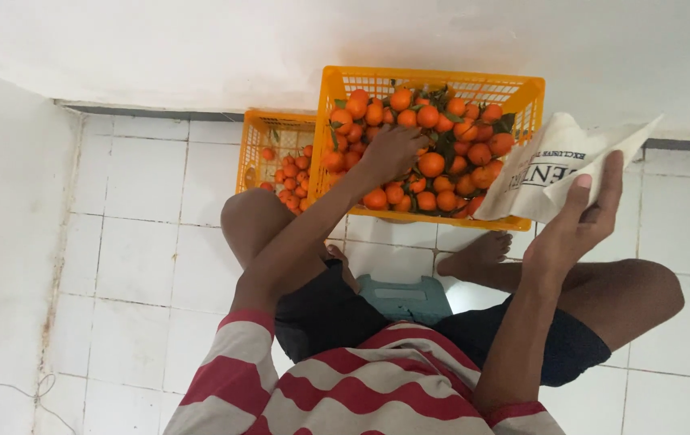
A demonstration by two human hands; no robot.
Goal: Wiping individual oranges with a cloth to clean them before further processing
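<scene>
White tiled floor under two orange crates: big crate (434,89) upper centre heaped with oranges (431,164), left hand (391,151) closing on fruit there, right hand (575,225) gripping an apparently empty white bag (550,165) at right, smaller crate (268,133) part filled.

The left arm stretches far forward, almost straight, its hand (391,153) turned palm down with the fingers curled downward. The right arm is bent at the elbow and raised, its hand (577,225) held up with the fingers extended and pinched closed against the thumb.
</scene>
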